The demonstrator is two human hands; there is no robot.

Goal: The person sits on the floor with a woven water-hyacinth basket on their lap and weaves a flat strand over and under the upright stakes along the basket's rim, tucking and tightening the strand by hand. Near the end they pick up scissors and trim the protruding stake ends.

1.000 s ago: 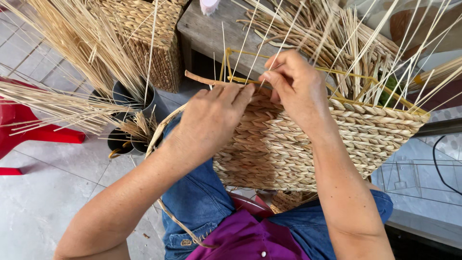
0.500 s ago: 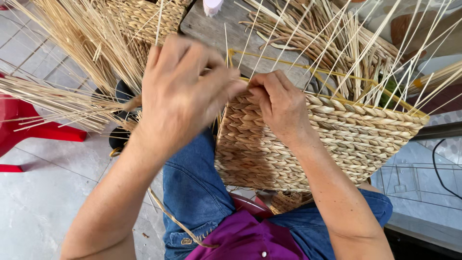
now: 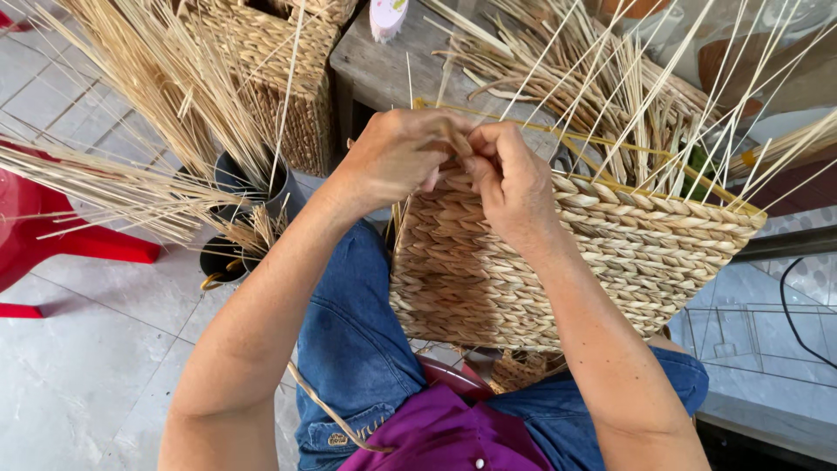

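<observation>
Half-woven basket [image 3: 558,262] of braided pale straw, resting on the lap over blue jeans [image 3: 349,340], tilted with its open top away from the body. Thin upright stakes [image 3: 645,131] fanning out of its rim, unwoven, pointing up and away.

At the near left corner of the rim, both hands pressed together. Left hand [image 3: 397,157] knuckles up, fingers curled down onto the top braid, closed on a flat straw strand [image 3: 449,139] where it meets the rim. Right hand [image 3: 510,179] touching the left, fingers bent and pinching at the same spot on the rim, palm lying against the basket's outer wall. Exactly which fingers grip the strand: cannot tell, fingertips hidden between the two hands.

A long loose straw strip [image 3: 327,410] trailing down over the left thigh toward a purple shirt hem [image 3: 453,436].

Beyond the basket, a worn grey wooden tabletop [image 3: 384,65] with more cut straw lying across it. To the left, another woven basket [image 3: 279,61] standing upright on the floor, and just beside it dark pots [image 3: 240,187] stuffed with bundles of dry straw [image 3: 131,113]. Further left, part of a red plastic chair [image 3: 44,235] on a pale tiled floor [image 3: 87,366].
</observation>
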